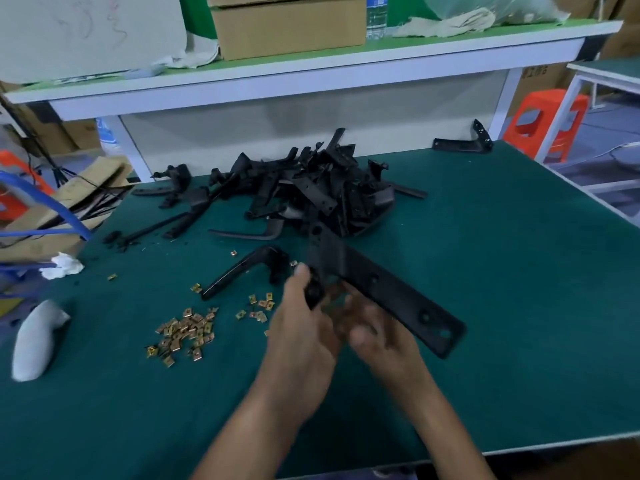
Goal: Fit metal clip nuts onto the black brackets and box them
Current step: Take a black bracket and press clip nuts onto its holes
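Note:
A long black L-shaped bracket (391,292) is held above the green table (502,271). My left hand (304,327) grips its short end, thumb up beside it. My right hand (377,334) is blurred just under the bracket's corner, fingers curled; whether it holds a clip nut cannot be seen. A heap of black brackets (311,188) lies behind the hands. Brass-coloured clip nuts (183,334) are scattered at the left, with a few more (259,306) close to my left hand. One single bracket (242,271) lies between them.
A lone bracket (464,142) rests at the table's far right edge. A grey cloth bundle (34,341) and crumpled white paper (62,266) lie at the left. A cardboard box (287,26) and a water bottle (376,15) stand on the shelf behind. An orange stool (543,123) stands at the right.

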`<state>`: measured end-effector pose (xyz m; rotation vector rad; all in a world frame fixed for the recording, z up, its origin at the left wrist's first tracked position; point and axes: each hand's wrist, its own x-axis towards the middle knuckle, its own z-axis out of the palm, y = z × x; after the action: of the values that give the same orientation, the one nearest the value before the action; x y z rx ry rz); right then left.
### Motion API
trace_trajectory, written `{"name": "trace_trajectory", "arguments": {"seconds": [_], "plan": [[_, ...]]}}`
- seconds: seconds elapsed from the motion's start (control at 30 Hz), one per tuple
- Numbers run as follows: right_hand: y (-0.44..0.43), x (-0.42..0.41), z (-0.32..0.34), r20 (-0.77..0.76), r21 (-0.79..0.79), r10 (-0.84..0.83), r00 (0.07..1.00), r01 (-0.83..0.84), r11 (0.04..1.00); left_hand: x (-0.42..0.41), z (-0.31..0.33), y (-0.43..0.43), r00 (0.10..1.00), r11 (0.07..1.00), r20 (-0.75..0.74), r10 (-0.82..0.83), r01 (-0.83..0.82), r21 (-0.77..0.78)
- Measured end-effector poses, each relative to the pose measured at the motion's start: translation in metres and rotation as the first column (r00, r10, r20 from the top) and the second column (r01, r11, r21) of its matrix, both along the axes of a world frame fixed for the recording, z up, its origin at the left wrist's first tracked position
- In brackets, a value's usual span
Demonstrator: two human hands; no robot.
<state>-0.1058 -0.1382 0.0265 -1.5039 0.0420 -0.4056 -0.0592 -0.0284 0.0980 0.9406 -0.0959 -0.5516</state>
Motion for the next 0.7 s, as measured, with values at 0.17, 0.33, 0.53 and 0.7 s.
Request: {"name": "trace_trajectory", "arguments": {"seconds": [0.17, 0.33, 0.53, 0.7], "plan": [[-0.017, 0.008, 0.007, -0.121, 0.461, -0.262, 0.957, 0.288, 0.839, -0.003, -0.059, 0.009, 0.883, 0.679, 0.451, -0.13, -0.252, 0.69], [-0.029, 0.016, -0.007, -0.259, 0.514, -0.293, 0.92, 0.388, 0.765, 0.037, -0.086, 0.03, 0.518, 0.072, 0.489, -0.702, -0.631, 0.772], [-0.033, 0.015, -0.018, -0.195, 0.499, -0.225, 0.955, 0.294, 0.815, 0.053, -0.078, 0.031, 0.558, 0.203, 0.522, -0.645, -0.533, 0.821], [-0.03, 0.021, -0.02, -0.107, 0.532, -0.083, 0.991, 0.128, 0.837, 0.051, -0.075, 0.036, 0.599, 0.338, 0.653, -0.463, -0.562, 0.755]]}}
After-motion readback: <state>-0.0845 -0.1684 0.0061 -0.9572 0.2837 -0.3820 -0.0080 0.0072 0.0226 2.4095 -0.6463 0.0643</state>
